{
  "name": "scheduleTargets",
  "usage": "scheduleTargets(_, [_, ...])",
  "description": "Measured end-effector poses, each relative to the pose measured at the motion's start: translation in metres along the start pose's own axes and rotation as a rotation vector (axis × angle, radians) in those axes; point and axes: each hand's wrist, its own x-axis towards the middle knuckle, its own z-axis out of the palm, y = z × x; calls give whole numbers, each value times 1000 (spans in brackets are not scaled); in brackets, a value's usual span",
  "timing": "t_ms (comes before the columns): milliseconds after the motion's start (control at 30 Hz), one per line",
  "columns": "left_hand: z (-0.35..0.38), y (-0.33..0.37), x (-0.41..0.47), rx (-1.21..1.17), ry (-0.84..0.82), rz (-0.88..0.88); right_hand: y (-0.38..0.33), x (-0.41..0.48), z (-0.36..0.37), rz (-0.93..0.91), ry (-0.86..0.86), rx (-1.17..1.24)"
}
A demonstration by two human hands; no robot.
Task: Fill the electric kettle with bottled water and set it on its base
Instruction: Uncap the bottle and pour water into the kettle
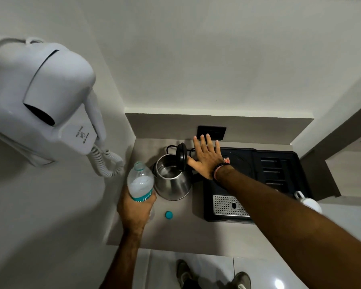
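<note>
A steel electric kettle (172, 184) stands on the grey counter (175, 232) with its black lid (181, 156) flipped up; the inside shows. My left hand (136, 211) grips a clear water bottle (141, 182) with a teal label, uncapped and upright, just left of the kettle. Its teal cap (168, 214) lies on the counter in front of the kettle. My right hand (205, 158) is flat with fingers spread, right beside the raised lid, thumb toward the kettle's handle side. Right of the kettle sits a black tray (279, 155); the kettle's base is hidden by my hand.
A white wall-mounted hair dryer (44, 101) with a coiled cord (106, 163) juts out at the left. A black wall socket (212, 132) sits behind the kettle. The tray holds a perforated metal drip grate (229, 205). A white cup (308, 202) stands at the tray's right edge.
</note>
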Motion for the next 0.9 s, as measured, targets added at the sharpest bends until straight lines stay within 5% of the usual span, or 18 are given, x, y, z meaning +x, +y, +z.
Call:
scheduleTargets(200, [-36,32,34,489,-513,-48,-3,-4,-4,18,-26,44])
scheduleTargets(333, [-50,59,48,751,-655,-72,-5,-9,-13,22,-41,34])
scheduleTargets(900, [-62,104,60,1088,-675,1,-5,-14,-27,32,-98,-38])
